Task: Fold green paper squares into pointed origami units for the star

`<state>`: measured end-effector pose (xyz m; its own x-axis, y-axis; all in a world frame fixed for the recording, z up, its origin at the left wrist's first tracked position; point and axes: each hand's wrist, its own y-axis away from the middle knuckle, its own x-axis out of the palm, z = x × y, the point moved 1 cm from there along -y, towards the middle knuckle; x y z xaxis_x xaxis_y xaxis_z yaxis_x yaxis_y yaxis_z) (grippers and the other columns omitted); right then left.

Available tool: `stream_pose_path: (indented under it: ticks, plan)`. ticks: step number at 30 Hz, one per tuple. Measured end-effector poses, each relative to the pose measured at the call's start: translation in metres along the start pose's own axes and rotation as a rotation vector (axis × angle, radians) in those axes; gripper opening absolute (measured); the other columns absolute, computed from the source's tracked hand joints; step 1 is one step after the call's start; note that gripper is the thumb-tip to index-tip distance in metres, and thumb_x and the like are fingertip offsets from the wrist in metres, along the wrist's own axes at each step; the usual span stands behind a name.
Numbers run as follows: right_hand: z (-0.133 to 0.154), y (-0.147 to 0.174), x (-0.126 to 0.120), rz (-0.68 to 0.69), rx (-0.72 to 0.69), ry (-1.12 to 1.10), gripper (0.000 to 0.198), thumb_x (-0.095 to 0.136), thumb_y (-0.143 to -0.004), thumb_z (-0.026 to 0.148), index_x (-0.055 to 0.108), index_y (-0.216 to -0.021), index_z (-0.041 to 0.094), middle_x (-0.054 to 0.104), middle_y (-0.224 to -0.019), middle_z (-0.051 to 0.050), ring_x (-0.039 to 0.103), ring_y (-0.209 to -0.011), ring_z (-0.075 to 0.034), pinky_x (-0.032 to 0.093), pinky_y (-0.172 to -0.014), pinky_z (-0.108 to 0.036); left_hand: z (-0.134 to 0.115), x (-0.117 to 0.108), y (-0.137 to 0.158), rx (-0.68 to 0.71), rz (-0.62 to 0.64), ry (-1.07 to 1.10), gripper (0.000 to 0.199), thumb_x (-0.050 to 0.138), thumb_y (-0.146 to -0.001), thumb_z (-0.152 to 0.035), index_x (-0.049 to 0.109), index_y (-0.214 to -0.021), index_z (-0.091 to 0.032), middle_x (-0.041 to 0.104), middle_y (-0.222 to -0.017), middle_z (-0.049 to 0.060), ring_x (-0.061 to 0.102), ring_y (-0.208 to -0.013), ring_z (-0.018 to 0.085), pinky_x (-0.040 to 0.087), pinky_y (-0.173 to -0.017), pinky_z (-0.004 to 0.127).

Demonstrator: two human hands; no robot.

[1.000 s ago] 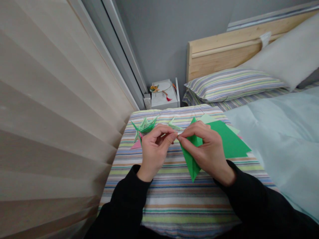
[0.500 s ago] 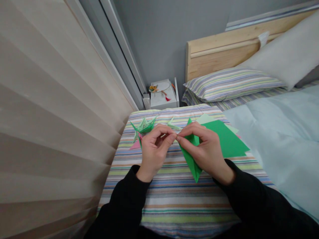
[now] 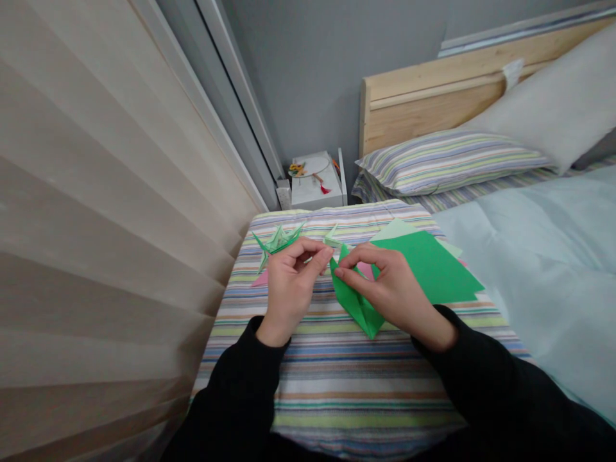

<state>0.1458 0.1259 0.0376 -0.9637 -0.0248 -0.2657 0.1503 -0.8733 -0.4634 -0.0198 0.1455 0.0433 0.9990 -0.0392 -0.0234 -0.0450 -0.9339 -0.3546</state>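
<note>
A partly folded piece of green origami paper (image 3: 353, 300), long and pointed at its lower end, hangs over the striped cloth. My right hand (image 3: 385, 282) pinches it near the top, thumb and forefinger closed on one edge. At its upper left tip my left hand (image 3: 296, 279) is closed in a pinch, thumb against forefinger; the fingertips cover the spot they grip. Behind my left hand lie folded green paper pieces (image 3: 279, 240) with thin points. A pale green folded piece (image 3: 332, 236) sits just beyond the fingertips.
Loose green paper sheets (image 3: 428, 266) lie to the right, pale green ones beneath. Pink paper (image 3: 260, 279) shows at the left. The striped cloth (image 3: 346, 398) covers the table, between a pleated curtain (image 3: 120, 224) and a bed (image 3: 539, 256). A white nightstand (image 3: 312, 192) stands behind.
The green folded paper has shifted slightly left and turned, showing more of its opened fold. My right hand has moved a little left; my fingertips have come slightly apart from each other.
</note>
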Motion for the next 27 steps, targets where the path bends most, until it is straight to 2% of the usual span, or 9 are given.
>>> stream_pose_path:
  ticks: [3, 9, 14, 20, 25, 27]
  plan:
    - [-0.003, -0.001, 0.000, 0.046, 0.078, -0.046, 0.011, 0.071, -0.089, 0.021, 0.072, -0.078, 0.021, 0.074, -0.077, 0.000, 0.065, -0.076, -0.018, 0.047, -0.078, -0.034, 0.001, -0.002, -0.003, -0.059, 0.001, 0.040, 0.016, 0.082, -0.082, -0.031, 0.074, -0.079, -0.018, 0.064, -0.066, -0.002, 0.051, -0.056, 0.010, 0.045, -0.056, 0.024]
    - [-0.009, -0.003, -0.001, 0.121, 0.204, -0.239, 0.018, 0.068, -0.091, 0.031, 0.069, -0.078, 0.019, 0.069, -0.075, 0.000, 0.062, -0.075, -0.017, 0.045, -0.072, -0.031, -0.002, 0.000, -0.003, -0.199, 0.175, 0.080, 0.027, 0.089, -0.075, -0.036, 0.071, -0.072, -0.017, 0.059, -0.063, -0.003, 0.049, -0.054, 0.008, 0.041, -0.049, 0.021]
    - [-0.013, -0.003, -0.001, 0.124, 0.239, -0.295, 0.020, 0.073, -0.088, 0.035, 0.071, -0.079, 0.018, 0.068, -0.075, 0.000, 0.060, -0.073, -0.015, 0.042, -0.069, -0.030, 0.001, 0.000, -0.004, -0.212, 0.120, 0.082, 0.026, 0.092, -0.070, -0.034, 0.074, -0.074, -0.017, 0.063, -0.064, -0.002, 0.051, -0.053, 0.009, 0.044, -0.049, 0.022]
    - [-0.009, -0.003, -0.003, 0.156, 0.233, -0.191, 0.023, 0.070, -0.090, 0.036, 0.076, -0.076, 0.018, 0.068, -0.070, 0.001, 0.057, -0.069, -0.015, 0.040, -0.070, -0.031, 0.002, -0.001, -0.007, -0.187, 0.078, 0.071, 0.027, 0.092, -0.069, -0.037, 0.075, -0.075, -0.017, 0.065, -0.064, -0.002, 0.052, -0.052, 0.009, 0.047, -0.051, 0.024]
    - [-0.009, -0.004, -0.004, 0.129, 0.226, -0.130, 0.023, 0.068, -0.090, 0.033, 0.075, -0.073, 0.018, 0.071, -0.069, 0.000, 0.056, -0.069, -0.015, 0.038, -0.069, -0.032, 0.002, -0.001, -0.007, -0.192, 0.187, -0.022, 0.029, 0.090, -0.073, -0.040, 0.073, -0.068, -0.017, 0.062, -0.059, -0.002, 0.052, -0.052, 0.010, 0.044, -0.050, 0.024]
    - [-0.010, -0.004, -0.004, 0.126, 0.224, -0.107, 0.024, 0.067, -0.091, 0.033, 0.075, -0.074, 0.018, 0.071, -0.069, 0.000, 0.056, -0.069, -0.015, 0.038, -0.069, -0.032, 0.001, -0.001, -0.006, -0.178, 0.192, -0.053, 0.030, 0.090, -0.072, -0.040, 0.072, -0.066, -0.017, 0.060, -0.056, -0.002, 0.050, -0.051, 0.009, 0.042, -0.050, 0.023]
